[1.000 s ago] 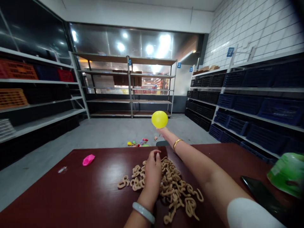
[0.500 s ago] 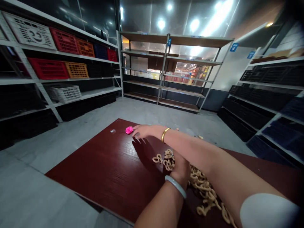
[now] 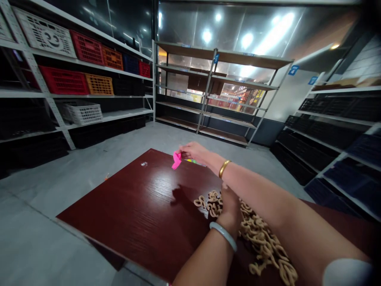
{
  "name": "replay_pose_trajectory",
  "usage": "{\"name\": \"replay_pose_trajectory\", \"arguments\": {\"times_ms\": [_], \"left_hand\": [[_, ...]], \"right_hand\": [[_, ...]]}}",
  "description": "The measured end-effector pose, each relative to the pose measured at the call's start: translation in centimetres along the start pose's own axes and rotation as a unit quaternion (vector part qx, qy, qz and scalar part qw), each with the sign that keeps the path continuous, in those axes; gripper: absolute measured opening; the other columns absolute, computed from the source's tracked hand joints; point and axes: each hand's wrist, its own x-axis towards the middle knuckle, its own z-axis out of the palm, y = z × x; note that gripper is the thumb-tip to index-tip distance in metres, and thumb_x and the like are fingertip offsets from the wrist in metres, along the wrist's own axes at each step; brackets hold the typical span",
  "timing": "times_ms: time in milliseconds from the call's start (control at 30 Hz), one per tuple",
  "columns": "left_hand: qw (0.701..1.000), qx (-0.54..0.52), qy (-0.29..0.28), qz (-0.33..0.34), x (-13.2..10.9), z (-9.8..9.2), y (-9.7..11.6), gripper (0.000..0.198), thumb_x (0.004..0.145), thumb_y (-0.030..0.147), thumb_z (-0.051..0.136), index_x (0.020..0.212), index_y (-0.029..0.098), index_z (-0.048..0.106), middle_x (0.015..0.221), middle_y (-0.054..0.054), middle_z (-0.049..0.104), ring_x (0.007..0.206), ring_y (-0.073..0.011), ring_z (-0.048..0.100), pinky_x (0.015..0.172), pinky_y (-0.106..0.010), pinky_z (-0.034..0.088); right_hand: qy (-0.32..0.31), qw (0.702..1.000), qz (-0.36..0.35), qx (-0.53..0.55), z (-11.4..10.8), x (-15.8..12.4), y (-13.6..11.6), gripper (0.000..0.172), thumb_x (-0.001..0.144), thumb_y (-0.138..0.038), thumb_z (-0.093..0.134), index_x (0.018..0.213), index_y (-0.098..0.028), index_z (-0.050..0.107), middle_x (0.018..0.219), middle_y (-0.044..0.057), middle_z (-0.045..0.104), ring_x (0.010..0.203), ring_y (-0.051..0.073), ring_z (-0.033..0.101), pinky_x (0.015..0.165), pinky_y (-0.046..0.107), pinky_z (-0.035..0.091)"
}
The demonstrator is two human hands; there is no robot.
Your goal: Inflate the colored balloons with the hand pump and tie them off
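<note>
Above the far part of the dark red-brown table (image 3: 127, 210), my right hand (image 3: 193, 151) pinches a bright pink rose-like piece (image 3: 177, 159). The pink piece hangs down from the fingertips, off the tabletop. A gold bracelet circles that wrist. My left hand (image 3: 230, 204), with a pale bangle at the wrist, is at a heap of beige curly pieces (image 3: 262, 242) on the table's right half. My right forearm covers the left fingers, so their grip is hidden. A few curls lie loose to the left of that hand.
A small clear scrap (image 3: 144, 164) lies near the table's far left corner. Something yellow-green (image 3: 191, 161) shows beneath the right hand. A metal shelf rack (image 3: 205, 99) stands at the back. Shelves with crates (image 3: 64, 81) line the left; dark bins (image 3: 321, 147) line the right.
My right hand has closed on the pink piece, lifted it off the table and drawn it to the right. The left hand stays at the beige heap. The view has shifted slightly.
</note>
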Motion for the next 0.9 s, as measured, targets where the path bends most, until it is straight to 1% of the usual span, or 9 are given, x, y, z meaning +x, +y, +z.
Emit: {"name": "replay_pose_trajectory", "arguments": {"times_ms": [67,167,267,367,467,600,700,800,900], "left_hand": [[0.999,-0.006,0.036,-0.013,0.3,0.5,0.8,0.029,0.08,0.044,0.065,0.083,0.016,0.06,0.058,0.001,0.055,0.048,-0.0108,0.052,0.05,-0.023,0.043],[0.999,-0.014,0.039,-0.023,0.5,0.5,2.5,0.031,0.09,0.046,0.052,0.082,0.016,0.057,0.057,0.002,0.053,0.044,-0.008,0.048,0.046,-0.019,0.038],[0.999,-0.042,-0.014,0.011,0.1,0.6,4.4,0.045,0.094,0.055,0.039,0.087,0.016,0.06,0.069,-0.003,0.062,0.056,-0.0116,0.061,0.054,-0.023,0.048],[0.997,0.001,-0.083,0.008,-0.7,0.9,5.3,0.06,0.092,0.065,0.032,0.088,0.013,0.062,0.071,-0.007,0.065,0.06,-0.016,0.065,0.053,-0.027,0.052],[0.984,0.116,-0.138,-0.012,-1.6,1.4,4.7,0.054,0.087,0.064,0.048,0.094,0.013,0.063,0.07,-0.007,0.066,0.054,-0.0157,0.064,0.047,-0.025,0.05],[0.946,0.258,-0.193,-0.039,-2.6,1.7,2.5,0.037,0.073,0.043,0.077,0.09,0.013,0.062,0.068,-0.004,0.065,0.049,-0.0124,0.06,0.044,-0.021,0.049],[0.927,0.317,-0.201,-0.02,-3.0,1.6,1.1,0.032,0.065,0.03,0.083,0.084,0.013,0.062,0.066,-0.001,0.063,0.049,-0.0101,0.058,0.045,-0.019,0.049],[0.923,0.331,-0.195,0.018,-3.1,1.5,0.6,0.031,0.063,0.022,0.083,0.084,0.013,0.063,0.067,0.0,0.063,0.051,-0.009,0.058,0.047,-0.017,0.049],[0.921,0.326,-0.211,-0.036,-3.4,1.3,0.6,0.037,0.062,0.014,0.084,0.094,0.013,0.066,0.075,-0.002,0.065,0.055,-0.0088,0.06,0.051,-0.017,0.051]], "right_hand": [[0.015,0.998,0.013,0.058,-2.2,-2.4,-1.1,0.03,0.089,-0.042,0.06,0.08,-0.014,0.069,0.071,0.007,0.069,0.069,0.016,0.064,0.071,0.031,0.051],[0.053,0.99,0.022,0.13,-5.1,-6.9,-2.3,0.028,0.084,-0.043,0.066,0.081,-0.015,0.068,0.075,0.007,0.069,0.068,0.016,0.064,0.07,0.032,0.053],[0.098,0.982,0.015,0.163,-7.2,-11.9,-2.5,0.029,0.079,-0.043,0.071,0.079,-0.014,0.068,0.075,0.007,0.069,0.067,0.015,0.063,0.07,0.031,0.052],[0.15,0.98,-0.025,0.13,-8.5,-17.0,-1.8,0.032,0.077,-0.045,0.073,0.078,-0.013,0.071,0.073,0.005,0.068,0.066,0.015,0.061,0.069,0.03,0.05],[0.237,0.968,-0.065,0.05,-9.2,-22.0,-0.3,0.032,0.078,-0.046,0.07,0.075,-0.014,0.072,0.07,0.003,0.066,0.067,0.015,0.059,0.072,0.03,0.047],[0.32,0.945,-0.069,-0.004,-9.6,-27.4,2.3,0.03,0.078,-0.046,0.07,0.079,-0.016,0.075,0.083,0.004,0.071,0.083,0.018,0.062,0.083,0.032,0.046],[0.349,0.924,-0.099,0.121,-9.4,-30.0,3.9,0.027,0.075,-0.044,0.073,0.085,-0.018,0.077,0.1,0.006,0.071,0.096,0.021,0.064,0.091,0.035,0.047],[0.353,0.878,-0.132,0.296,-9.1,-31.4,4.9,0.028,0.071,-0.039,0.078,0.088,-0.017,0.076,0.105,0.009,0.071,0.104,0.023,0.064,0.099,0.038,0.046],[0.336,0.849,-0.141,0.382,-8.7,-32.2,5.7,0.025,0.073,-0.035,0.078,0.09,-0.018,0.074,0.107,0.009,0.072,0.107,0.022,0.064,0.103,0.038,0.043]]}}
